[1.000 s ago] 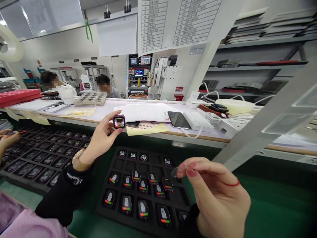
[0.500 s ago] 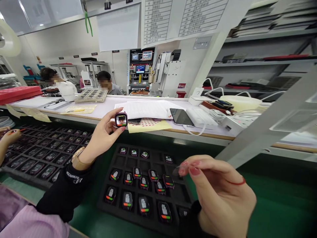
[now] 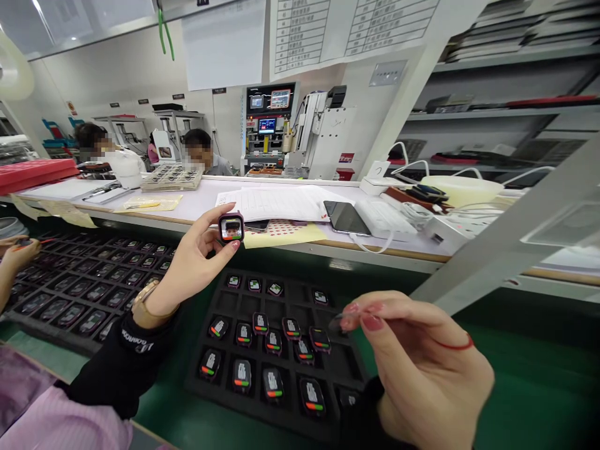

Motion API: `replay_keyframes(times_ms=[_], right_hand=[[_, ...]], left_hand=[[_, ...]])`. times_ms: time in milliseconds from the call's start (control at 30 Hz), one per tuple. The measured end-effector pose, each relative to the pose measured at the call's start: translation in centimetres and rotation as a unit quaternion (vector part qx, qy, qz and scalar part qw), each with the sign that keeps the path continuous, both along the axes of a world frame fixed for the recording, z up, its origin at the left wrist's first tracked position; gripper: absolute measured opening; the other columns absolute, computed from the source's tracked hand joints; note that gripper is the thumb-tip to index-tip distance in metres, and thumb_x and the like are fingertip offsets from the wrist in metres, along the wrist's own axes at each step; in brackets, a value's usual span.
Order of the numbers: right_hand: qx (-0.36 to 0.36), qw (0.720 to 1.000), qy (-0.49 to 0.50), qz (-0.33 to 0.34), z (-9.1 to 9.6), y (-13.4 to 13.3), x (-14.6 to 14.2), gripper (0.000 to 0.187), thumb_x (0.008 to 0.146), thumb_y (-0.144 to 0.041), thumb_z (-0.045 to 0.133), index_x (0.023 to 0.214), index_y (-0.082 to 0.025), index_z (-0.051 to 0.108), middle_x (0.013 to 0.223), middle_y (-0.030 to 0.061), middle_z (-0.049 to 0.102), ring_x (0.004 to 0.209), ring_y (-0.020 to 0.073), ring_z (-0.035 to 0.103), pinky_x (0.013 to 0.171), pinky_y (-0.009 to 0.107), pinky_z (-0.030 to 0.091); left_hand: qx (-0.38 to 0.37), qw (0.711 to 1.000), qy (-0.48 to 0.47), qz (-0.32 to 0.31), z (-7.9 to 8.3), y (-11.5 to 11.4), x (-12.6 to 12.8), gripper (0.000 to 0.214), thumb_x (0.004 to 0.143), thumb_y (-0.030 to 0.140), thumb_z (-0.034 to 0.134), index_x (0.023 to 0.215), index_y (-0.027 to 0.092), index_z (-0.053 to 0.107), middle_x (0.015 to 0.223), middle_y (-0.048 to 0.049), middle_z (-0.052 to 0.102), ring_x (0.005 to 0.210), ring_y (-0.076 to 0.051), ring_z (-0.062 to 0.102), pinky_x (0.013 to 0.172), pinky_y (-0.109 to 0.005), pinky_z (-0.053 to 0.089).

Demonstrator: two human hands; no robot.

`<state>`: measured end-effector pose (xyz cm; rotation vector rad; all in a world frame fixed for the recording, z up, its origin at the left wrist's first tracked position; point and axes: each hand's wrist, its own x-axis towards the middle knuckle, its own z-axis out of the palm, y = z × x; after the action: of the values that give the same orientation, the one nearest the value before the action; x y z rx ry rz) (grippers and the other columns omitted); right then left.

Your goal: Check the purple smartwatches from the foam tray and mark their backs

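A small smartwatch body (image 3: 231, 227) with a purple rim and a lit screen is held up by its edges, between the thumb and fingers of my left hand (image 3: 204, 253). Between the thumb and forefinger of my right hand (image 3: 422, 356) is pinched a thin clear film (image 3: 335, 322), out to the right and lower down. Below both hands lies a black foam tray (image 3: 225, 303) of several watch bodies, such as one watch (image 3: 273, 382) whose face has an orange and green strip. My right wrist hides the tray's lower right corner.
At the left, a co-worker's hand (image 3: 23, 253) is over a second black tray (image 3: 51, 337) of watches. A shelf above the bench bears papers (image 3: 281, 203), a phone (image 3: 347, 217) and a white power strip (image 3: 462, 231). A slanted metal post (image 3: 510, 231) stands at the right.
The view has shifted slightly. Both hands keep their grips on the watch and the film, with almost no movement.
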<state>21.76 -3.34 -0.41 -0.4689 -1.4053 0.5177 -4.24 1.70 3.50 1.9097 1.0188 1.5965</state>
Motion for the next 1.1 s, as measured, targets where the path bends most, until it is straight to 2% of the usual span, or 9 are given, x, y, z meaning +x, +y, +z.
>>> replay_keyframes(times_ms=[267, 467, 600, 667, 800, 867, 967, 1033, 1100], right_hand=[[-0.002, 1.0, 0.004, 0.007, -0.2, 0.1, 0.0, 0.019, 0.093, -0.001, 0.065, 0.094, -0.02, 0.07, 0.082, 0.0032, 0.067, 0.076, 0.016, 0.065, 0.063, 0.025, 0.058], [0.001, 1.0, -0.001, 0.01, -0.2, 0.1, 0.2, 0.019, 0.093, -0.001, 0.065, 0.094, -0.019, 0.069, 0.082, 0.0033, 0.068, 0.077, 0.0156, 0.065, 0.065, 0.024, 0.058], [-0.008, 1.0, 0.01, 0.007, -0.4, 0.2, 0.1, 0.017, 0.094, -0.002, 0.066, 0.093, -0.019, 0.07, 0.086, 0.0031, 0.067, 0.075, 0.0146, 0.065, 0.064, 0.024, 0.057], [-0.032, 0.999, 0.024, -0.007, -0.8, 0.4, 0.0, 0.014, 0.094, -0.005, 0.068, 0.094, -0.019, 0.071, 0.087, 0.0024, 0.066, 0.07, 0.013, 0.064, 0.064, 0.024, 0.057], [-0.122, 0.992, 0.035, -0.026, -1.6, 1.0, -0.6, 0.016, 0.095, -0.013, 0.071, 0.11, -0.02, 0.073, 0.082, 0.0011, 0.068, 0.067, 0.0115, 0.066, 0.064, 0.021, 0.056], [-0.151, 0.988, 0.028, 0.005, -1.8, 1.5, -1.0, 0.012, 0.095, -0.017, 0.072, 0.107, -0.02, 0.073, 0.084, 0.0014, 0.069, 0.067, 0.0112, 0.066, 0.065, 0.021, 0.057], [-0.173, 0.982, 0.017, 0.069, -1.7, 2.2, -2.0, 0.002, 0.095, -0.021, 0.072, 0.096, -0.02, 0.074, 0.091, 0.0019, 0.07, 0.067, 0.0103, 0.067, 0.066, 0.021, 0.057], [-0.193, 0.977, 0.012, 0.094, -1.5, 2.5, -2.7, 0.003, 0.094, -0.024, 0.074, 0.095, -0.021, 0.075, 0.09, 0.0011, 0.071, 0.068, 0.0102, 0.067, 0.065, 0.02, 0.057], [-0.208, 0.974, 0.006, 0.091, -1.4, 2.6, -3.3, 0.004, 0.092, -0.026, 0.076, 0.094, -0.022, 0.076, 0.084, 0.0002, 0.071, 0.071, 0.0108, 0.067, 0.064, 0.018, 0.055]], left_hand=[[-0.001, 1.0, -0.006, 0.007, -0.1, -0.2, 0.2, 0.052, 0.09, 0.033, 0.071, 0.139, 0.026, 0.056, 0.132, -0.0097, 0.062, 0.107, -0.021, 0.065, 0.088, -0.032, 0.059], [-0.007, 0.999, -0.019, 0.039, -0.2, -0.2, 0.3, 0.049, 0.089, 0.03, 0.072, 0.135, 0.023, 0.059, 0.123, -0.0089, 0.066, 0.097, -0.017, 0.066, 0.084, -0.028, 0.058], [-0.012, 0.999, -0.03, 0.026, -0.6, -0.7, 0.9, 0.053, 0.086, 0.025, 0.074, 0.136, 0.023, 0.058, 0.124, -0.009, 0.064, 0.098, -0.017, 0.065, 0.079, -0.025, 0.057], [-0.029, 0.999, -0.031, 0.013, -1.1, -1.4, 1.6, 0.056, 0.085, 0.022, 0.074, 0.138, 0.025, 0.056, 0.122, -0.008, 0.065, 0.098, -0.017, 0.064, 0.074, -0.022, 0.056], [-0.066, 0.997, -0.03, -0.004, -3.0, -3.1, 3.8, 0.06, 0.087, 0.018, 0.07, 0.143, 0.028, 0.052, 0.128, -0.0078, 0.063, 0.098, -0.018, 0.065, 0.067, -0.021, 0.054], [-0.094, 0.995, -0.028, -0.019, -4.2, -3.7, 4.9, 0.063, 0.088, 0.02, 0.071, 0.146, 0.03, 0.049, 0.132, -0.0084, 0.063, 0.101, -0.019, 0.066, 0.069, -0.023, 0.055], [-0.135, 0.99, -0.022, -0.036, -5.6, -4.0, 5.9, 0.064, 0.089, 0.025, 0.072, 0.148, 0.032, 0.049, 0.126, -0.0072, 0.067, 0.1, -0.02, 0.068, 0.075, -0.027, 0.058], [-0.143, 0.989, -0.007, -0.027, -6.0, -3.9, 6.1, 0.062, 0.088, 0.028, 0.073, 0.147, 0.035, 0.052, 0.121, -0.0051, 0.07, 0.094, -0.018, 0.069, 0.077, -0.028, 0.058], [-0.135, 0.991, 0.01, -0.007, -6.0, -3.6, 6.2, 0.062, 0.086, 0.028, 0.076, 0.144, 0.037, 0.055, 0.115, -0.0028, 0.072, 0.085, -0.015, 0.067, 0.076, -0.026, 0.058]])
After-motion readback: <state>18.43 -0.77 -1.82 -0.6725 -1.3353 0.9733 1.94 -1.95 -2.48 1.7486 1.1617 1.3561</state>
